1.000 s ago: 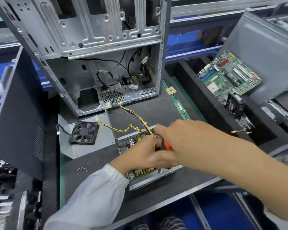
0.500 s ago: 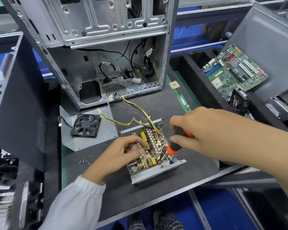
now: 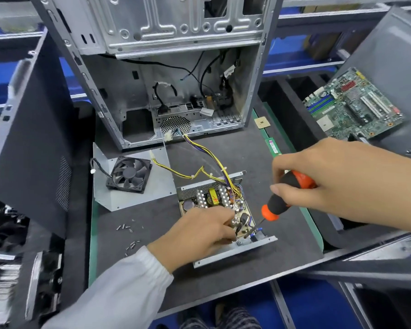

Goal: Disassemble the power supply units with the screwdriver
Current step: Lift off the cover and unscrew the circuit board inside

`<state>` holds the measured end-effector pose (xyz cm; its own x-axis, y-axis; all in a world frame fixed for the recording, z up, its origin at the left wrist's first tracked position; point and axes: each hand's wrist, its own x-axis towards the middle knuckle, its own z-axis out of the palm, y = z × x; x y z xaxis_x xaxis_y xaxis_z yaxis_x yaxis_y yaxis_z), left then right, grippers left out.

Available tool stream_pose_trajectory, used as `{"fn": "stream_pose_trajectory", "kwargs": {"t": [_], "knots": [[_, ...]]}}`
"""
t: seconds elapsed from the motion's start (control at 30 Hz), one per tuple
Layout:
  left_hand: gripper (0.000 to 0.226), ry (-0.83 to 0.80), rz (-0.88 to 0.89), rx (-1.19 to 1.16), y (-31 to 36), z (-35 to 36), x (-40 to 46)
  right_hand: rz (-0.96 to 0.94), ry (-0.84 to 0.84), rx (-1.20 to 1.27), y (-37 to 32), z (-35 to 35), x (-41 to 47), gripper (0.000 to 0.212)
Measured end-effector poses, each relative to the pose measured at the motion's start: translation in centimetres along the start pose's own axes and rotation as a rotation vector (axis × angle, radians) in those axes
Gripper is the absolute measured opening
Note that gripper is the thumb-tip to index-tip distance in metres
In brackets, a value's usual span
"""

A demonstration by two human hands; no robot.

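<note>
An opened power supply unit [image 3: 214, 200] lies on the dark mat, its circuit board, coils and heat sinks exposed, with yellow and black wires [image 3: 199, 160] running toward the case. My left hand [image 3: 204, 233] rests on the board's near half, fingers curled on its parts. My right hand [image 3: 337, 179] grips a screwdriver [image 3: 280, 200] with an orange and black handle, tilted down to the left; its thin shaft reaches the board's near right corner by the metal flange [image 3: 235, 254].
An empty silver computer case [image 3: 176, 55] stands behind. A black fan [image 3: 128, 174] lies on a grey metal cover plate [image 3: 109, 195]. Loose screws [image 3: 124, 227] dot the mat. A dark side panel [image 3: 29, 143] leans left; a green motherboard [image 3: 351, 108] lies right.
My right hand pulled back to the right, uncovering the power supply, and tipped the screwdriver down at its near right corner. My left hand shifted to the board's near half.
</note>
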<state>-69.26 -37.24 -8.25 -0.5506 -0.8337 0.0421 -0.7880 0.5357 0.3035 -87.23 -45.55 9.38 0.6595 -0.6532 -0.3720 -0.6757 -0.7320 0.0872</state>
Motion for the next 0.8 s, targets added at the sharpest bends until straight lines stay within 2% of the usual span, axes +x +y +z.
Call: {"fn": "stream_pose_trajectory", "kwargs": {"t": [0.1, 0.47, 0.73, 0.8], "knots": [[0.017, 0.033, 0.125, 0.199, 0.3, -0.1, 0.6, 0.021, -0.001, -0.011, 0.3, 0.0, 0.0, 0.045], [0.026, 0.183, 0.415, 0.372, -0.2, 2.4, 2.5, 0.063, -0.013, 0.03, 1.1, 0.9, 0.7, 0.048], [0.025, 0.135, 0.465, 0.511, -0.6, 3.4, 3.4, 0.055, 0.004, 0.019, 1.7, 1.6, 0.7, 0.046], [0.031, 0.111, 0.463, 0.533, -0.6, 3.1, 3.5, 0.053, 0.005, 0.004, 1.8, 1.7, 0.8, 0.047]]}}
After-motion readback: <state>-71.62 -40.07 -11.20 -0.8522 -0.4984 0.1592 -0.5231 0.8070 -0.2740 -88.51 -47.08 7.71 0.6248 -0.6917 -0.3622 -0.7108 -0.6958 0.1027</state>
